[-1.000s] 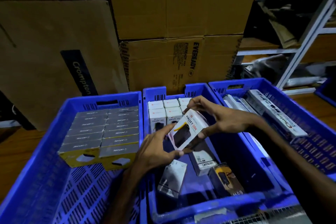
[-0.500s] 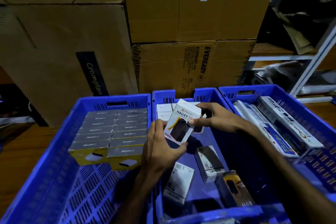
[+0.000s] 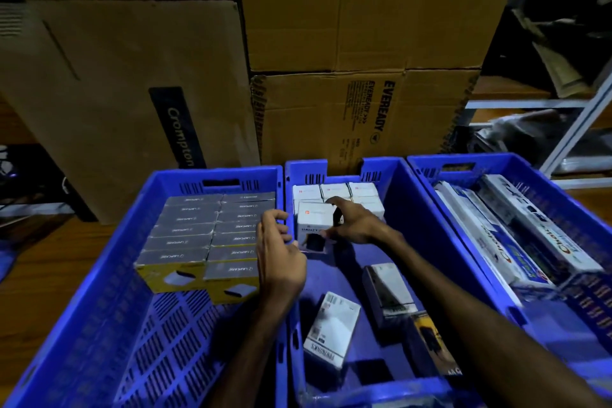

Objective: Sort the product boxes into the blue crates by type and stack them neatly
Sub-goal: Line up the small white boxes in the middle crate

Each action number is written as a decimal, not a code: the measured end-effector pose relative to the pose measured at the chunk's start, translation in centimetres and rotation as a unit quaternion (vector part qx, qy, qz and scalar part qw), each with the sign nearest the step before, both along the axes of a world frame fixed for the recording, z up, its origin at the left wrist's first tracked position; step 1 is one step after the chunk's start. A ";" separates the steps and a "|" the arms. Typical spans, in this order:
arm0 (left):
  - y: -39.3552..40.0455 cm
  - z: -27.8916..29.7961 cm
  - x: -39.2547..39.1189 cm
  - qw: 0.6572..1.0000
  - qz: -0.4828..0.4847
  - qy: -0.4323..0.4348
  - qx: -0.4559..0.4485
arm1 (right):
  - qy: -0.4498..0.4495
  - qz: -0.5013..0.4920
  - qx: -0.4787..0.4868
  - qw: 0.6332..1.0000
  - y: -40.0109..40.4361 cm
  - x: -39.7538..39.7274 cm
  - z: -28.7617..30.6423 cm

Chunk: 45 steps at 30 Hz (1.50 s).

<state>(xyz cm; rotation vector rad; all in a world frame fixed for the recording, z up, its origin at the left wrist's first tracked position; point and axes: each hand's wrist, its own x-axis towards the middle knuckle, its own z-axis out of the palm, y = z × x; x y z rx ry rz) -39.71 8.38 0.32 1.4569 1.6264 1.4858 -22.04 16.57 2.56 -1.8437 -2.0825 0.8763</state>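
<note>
Standing upright in the middle blue crate (image 3: 410, 195), just in front of the white box row (image 3: 334, 192): white Halley box (image 3: 313, 225). Right hand (image 3: 352, 223) fingers grasping its top and right side; left hand (image 3: 280, 252) fingers curling loosely beside its left edge, touching uncertain.

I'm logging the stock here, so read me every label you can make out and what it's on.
"Crompton": dark strip on the left brown cardboard carton.
"EVEREADY": lower middle brown carton.
"HALLEY": white box at the right hand, partly hidden.
Grey-topped boxes, long white boxes: too blurred.
</note>
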 end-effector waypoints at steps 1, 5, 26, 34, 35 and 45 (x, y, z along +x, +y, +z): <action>0.1 -0.1 0.0 1.000 0.002 -0.007 -0.002 | -0.004 -0.006 0.001 1.000 0.2 -0.2 -0.6; 0.3 -0.2 -0.1 1.000 0.005 -0.021 -0.012 | -0.007 -0.049 0.028 0.998 0.9 -0.8 -2.9; 0.6 -0.7 0.1 1.000 0.000 -0.013 0.010 | -0.097 -0.095 0.059 0.989 -0.6 -2.4 -8.9; 0.3 -0.7 0.0 1.000 -0.020 0.011 0.009 | -0.081 -0.044 -0.034 0.995 0.2 0.1 -9.1; 0.3 -0.6 0.0 1.000 -0.021 0.016 0.009 | -0.087 -0.029 -0.038 0.995 0.2 0.6 -8.7; -0.2 -0.1 0.2 0.997 -0.053 0.060 0.018 | -0.205 0.287 -0.066 0.933 -6.1 1.9 -5.9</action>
